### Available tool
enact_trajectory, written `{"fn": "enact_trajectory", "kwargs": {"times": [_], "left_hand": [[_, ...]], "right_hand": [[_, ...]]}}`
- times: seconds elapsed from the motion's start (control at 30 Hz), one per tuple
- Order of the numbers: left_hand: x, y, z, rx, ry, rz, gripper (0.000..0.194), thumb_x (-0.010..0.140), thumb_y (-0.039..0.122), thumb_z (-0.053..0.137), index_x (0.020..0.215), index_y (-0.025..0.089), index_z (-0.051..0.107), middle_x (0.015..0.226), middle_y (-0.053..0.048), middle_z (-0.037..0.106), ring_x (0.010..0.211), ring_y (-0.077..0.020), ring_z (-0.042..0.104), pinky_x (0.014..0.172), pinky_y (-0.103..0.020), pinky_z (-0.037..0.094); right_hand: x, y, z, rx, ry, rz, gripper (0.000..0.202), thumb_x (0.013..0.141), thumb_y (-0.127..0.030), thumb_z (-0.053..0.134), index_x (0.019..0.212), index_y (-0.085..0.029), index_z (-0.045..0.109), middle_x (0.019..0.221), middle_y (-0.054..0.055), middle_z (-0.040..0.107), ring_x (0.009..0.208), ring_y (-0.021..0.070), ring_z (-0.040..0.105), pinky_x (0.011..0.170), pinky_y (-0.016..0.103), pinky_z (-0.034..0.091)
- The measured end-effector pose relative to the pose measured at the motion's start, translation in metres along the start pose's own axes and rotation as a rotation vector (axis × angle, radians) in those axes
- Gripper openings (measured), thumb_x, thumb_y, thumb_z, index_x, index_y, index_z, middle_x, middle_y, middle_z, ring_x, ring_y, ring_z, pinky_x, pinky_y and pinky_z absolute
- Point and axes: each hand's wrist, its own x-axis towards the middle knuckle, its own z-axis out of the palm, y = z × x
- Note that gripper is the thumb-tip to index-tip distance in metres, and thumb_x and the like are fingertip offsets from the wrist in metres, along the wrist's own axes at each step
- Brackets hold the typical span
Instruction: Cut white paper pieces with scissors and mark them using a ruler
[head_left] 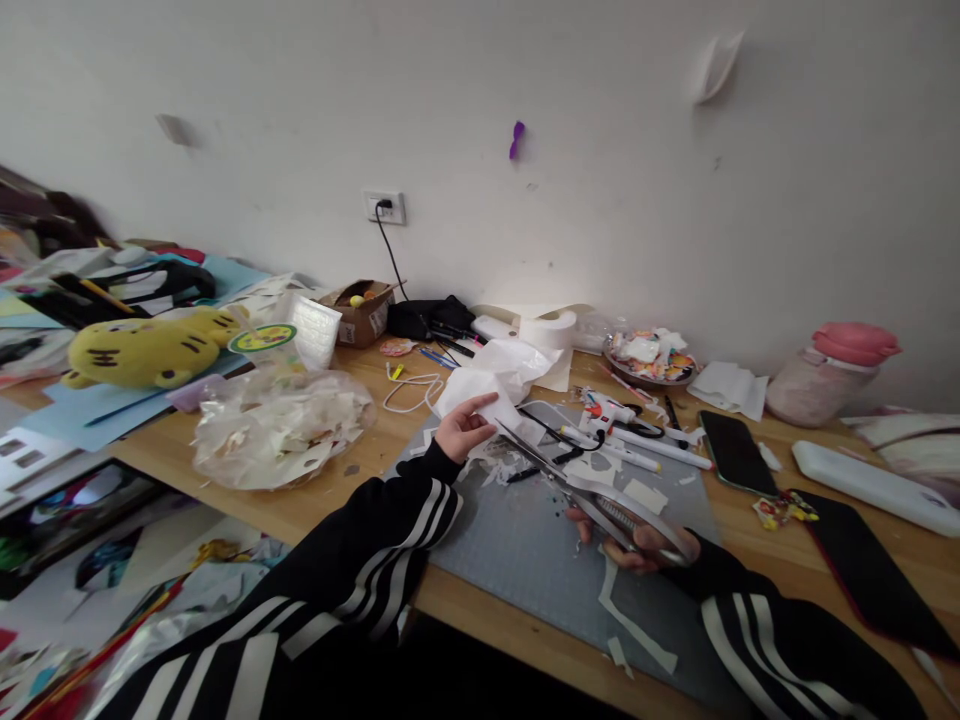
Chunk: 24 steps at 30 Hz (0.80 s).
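My left hand [463,430] pinches a piece of white paper [491,405] between thumb and fingers, above the grey cutting mat [517,560]. My right hand [637,545] is wrapped round the handles of large metal scissors [600,497]. The scissor blades point up and left, their tips close to the paper and to my left fingertips. Whether the blades touch the paper cannot be made out. Paper scraps [637,620] and strips lie on the mat, along with a dark pen [544,465].
A plastic bag of scraps [281,430] and a yellow plush toy [150,350] lie at left. Behind stand a cardboard box [365,318] and a bowl of scraps [651,358]. At right are a glue gun [606,412], a phone [737,452], a tablet [874,565] and a pink-lidded bottle [829,375].
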Motion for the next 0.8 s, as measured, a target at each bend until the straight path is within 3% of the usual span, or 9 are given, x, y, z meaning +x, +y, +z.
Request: {"fn": "enact_trajectory", "kwargs": {"times": [0.1,0.3,0.6,0.8], "left_hand": [[-0.001,0.001,0.0,-0.04,-0.024,-0.004,0.051,0.049,0.025,0.079,0.1,0.024,0.069,0.054,0.001,0.055,0.046,-0.0099,0.041,0.047,-0.023,0.033],[-0.002,0.002,0.0,-0.052,-0.048,-0.004,0.043,0.053,0.018,0.074,0.094,0.03,0.07,0.05,0.003,0.052,0.046,-0.0094,0.038,0.047,-0.023,0.026],[-0.001,0.005,0.001,-0.035,-0.045,-0.067,0.053,0.049,0.019,0.076,0.102,0.022,0.068,0.051,0.002,0.052,0.046,-0.0099,0.039,0.047,-0.023,0.03],[-0.003,0.009,0.002,-0.032,-0.025,-0.082,0.056,0.047,0.02,0.078,0.103,0.022,0.067,0.047,0.003,0.051,0.045,-0.0104,0.041,0.047,-0.023,0.031]], "right_hand": [[0.001,-0.002,0.002,-0.012,-0.08,-0.016,0.076,0.063,-0.059,0.068,0.128,-0.024,0.049,0.101,0.007,0.056,0.043,-0.0012,0.028,0.027,0.011,0.019],[0.003,-0.005,0.005,-0.052,-0.093,-0.05,0.073,0.069,-0.059,0.063,0.131,-0.026,0.047,0.098,0.007,0.055,0.042,-0.0009,0.027,0.027,0.01,0.02],[0.005,-0.002,0.004,-0.034,-0.106,-0.084,0.068,0.07,-0.058,0.063,0.127,-0.023,0.052,0.093,0.007,0.056,0.041,-0.0011,0.027,0.027,0.01,0.022],[0.003,0.006,-0.003,0.001,-0.068,-0.098,0.057,0.071,-0.054,0.064,0.12,-0.023,0.058,0.09,0.006,0.056,0.043,-0.0002,0.032,0.029,0.009,0.027]]}}
